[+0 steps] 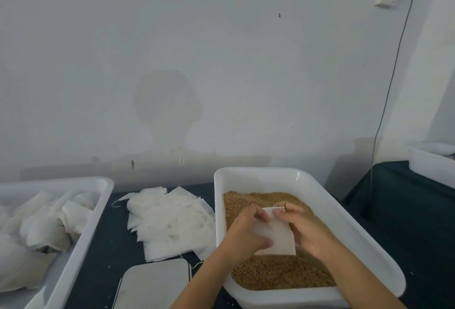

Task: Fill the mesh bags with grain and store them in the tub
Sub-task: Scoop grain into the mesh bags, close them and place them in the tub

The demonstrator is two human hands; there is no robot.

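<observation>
Both forearms come up from the bottom edge and meet over the grain tray (384,269), a white tub holding brown grain (283,274). Between them is one flat, empty mesh bag (280,234), held just above the grain, its mouth toward the far end of the tray. On its left side the left hand (248,232) grips it with curled fingers; the right hand (305,230) pinches the right side, thumb on top near the upper corner. Left of the grain tray lies a loose stack of empty bags (170,222) on the dark table (103,259), with a grey digital scale (155,284) nearer the camera. Further left stands the storage tub (81,234), already holding filled bags (41,227). The step in hand looks like opening the bag's mouth. It should go best if the thumbs slide the two layers apart at the top edge, keeping the bag low over the grain tray so that spilled grain falls back in, and leaving one hand free to scoop.
</observation>
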